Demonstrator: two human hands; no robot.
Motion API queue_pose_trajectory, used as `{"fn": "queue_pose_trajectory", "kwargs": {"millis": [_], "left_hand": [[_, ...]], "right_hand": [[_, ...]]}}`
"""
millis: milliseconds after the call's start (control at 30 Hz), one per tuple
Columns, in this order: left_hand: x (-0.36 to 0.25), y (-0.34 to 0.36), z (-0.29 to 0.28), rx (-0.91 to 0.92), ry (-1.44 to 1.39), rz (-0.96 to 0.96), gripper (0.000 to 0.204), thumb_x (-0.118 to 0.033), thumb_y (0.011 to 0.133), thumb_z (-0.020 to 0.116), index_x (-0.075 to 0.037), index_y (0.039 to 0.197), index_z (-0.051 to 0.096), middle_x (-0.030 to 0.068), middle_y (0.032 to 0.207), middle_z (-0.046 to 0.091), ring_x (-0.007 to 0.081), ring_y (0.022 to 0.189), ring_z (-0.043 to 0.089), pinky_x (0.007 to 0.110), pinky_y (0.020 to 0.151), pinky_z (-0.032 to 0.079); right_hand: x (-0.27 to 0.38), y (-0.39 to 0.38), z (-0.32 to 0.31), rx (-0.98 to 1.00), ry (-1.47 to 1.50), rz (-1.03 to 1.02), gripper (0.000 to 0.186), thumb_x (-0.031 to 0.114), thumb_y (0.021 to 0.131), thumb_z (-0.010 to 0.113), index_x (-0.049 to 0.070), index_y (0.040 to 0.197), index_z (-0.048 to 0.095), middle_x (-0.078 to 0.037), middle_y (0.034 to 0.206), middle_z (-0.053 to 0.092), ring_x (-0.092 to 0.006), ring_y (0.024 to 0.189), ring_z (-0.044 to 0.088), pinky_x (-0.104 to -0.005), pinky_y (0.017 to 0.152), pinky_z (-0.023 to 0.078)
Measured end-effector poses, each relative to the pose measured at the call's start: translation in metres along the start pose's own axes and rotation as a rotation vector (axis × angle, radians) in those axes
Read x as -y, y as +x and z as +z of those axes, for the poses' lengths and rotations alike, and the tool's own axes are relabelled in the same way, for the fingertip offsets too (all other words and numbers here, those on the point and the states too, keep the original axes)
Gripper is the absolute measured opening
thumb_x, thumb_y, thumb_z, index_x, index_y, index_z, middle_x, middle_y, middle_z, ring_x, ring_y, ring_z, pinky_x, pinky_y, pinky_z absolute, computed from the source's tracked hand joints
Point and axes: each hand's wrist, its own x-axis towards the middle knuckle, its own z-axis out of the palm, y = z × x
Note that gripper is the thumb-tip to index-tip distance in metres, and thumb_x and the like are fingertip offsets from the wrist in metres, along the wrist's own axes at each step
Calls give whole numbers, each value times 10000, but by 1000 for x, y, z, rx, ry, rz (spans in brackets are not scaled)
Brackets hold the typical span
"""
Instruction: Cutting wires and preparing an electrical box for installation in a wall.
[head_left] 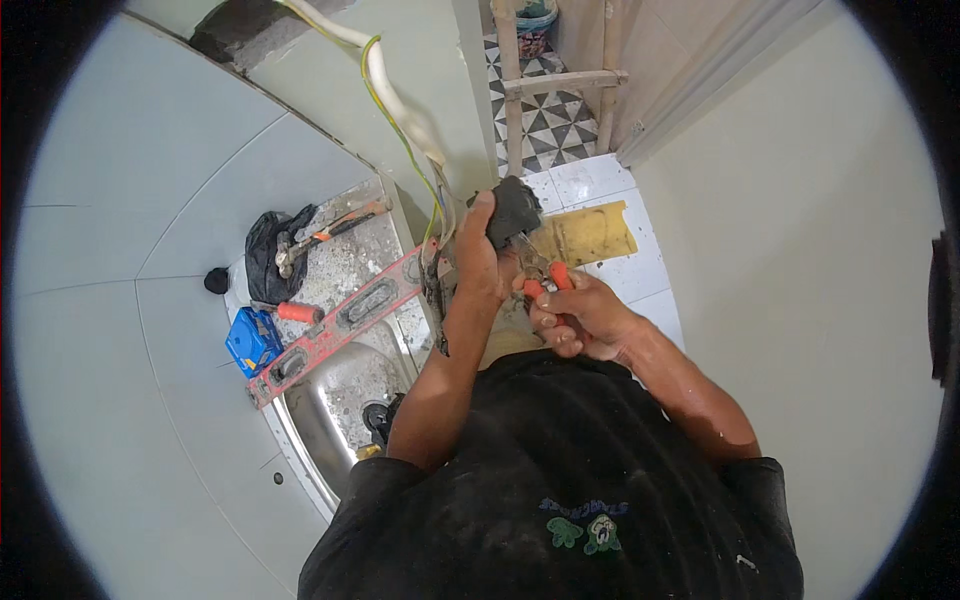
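My left hand (480,255) is closed around a dark, blocky black piece (515,208); its exact kind does not show. In my right hand (592,318) is a pair of pliers (560,275) with red-orange handles, fingers wrapped round the grips. The jaws of the pliers point up at the near edge of the black piece; whether they touch it or a wire there I cannot tell. From the wall above hangs a thick white cable (385,95) with a green-yellow wire (400,135) beside it. Several thinner wires run down beside my left wrist.
A red spirit level (325,343) lies across the steel sink (325,395). On the dusty counter are a hammer (335,230), a black plastic bag (265,258), a red-handled tool (298,312) and a blue box (252,342). Beyond stand a wooden ladder (560,82) and a yellow sheet (590,232) on the floor.
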Motion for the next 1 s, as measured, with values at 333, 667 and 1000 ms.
{"fn": "queue_pose_trajectory", "kwargs": {"millis": [333,667,1000], "left_hand": [[25,3,-2,-194,426,200,281,-180,835,737,-4,962,558,67,916,623,127,752,593,270,677,501],[14,15,-21,84,6,11,305,-191,883,627,4,1112,574,96,1025,650,221,871,651,363,793,544],[3,4,-17,130,-184,-131,385,-312,897,602,-31,1159,571,123,1075,648,259,967,643,442,838,543]], "right_hand": [[-3,18,-14,-366,-963,-131,360,86,804,590,10,1138,477,-289,1029,596,-429,903,638,-503,749,487],[-10,16,0,-423,-1047,-238,426,76,835,546,-62,1225,446,-265,1022,632,-410,864,648,-456,782,484],[7,11,-5,94,340,155,320,124,902,548,92,1213,482,-71,727,524,-185,536,510,-322,447,410]]}}
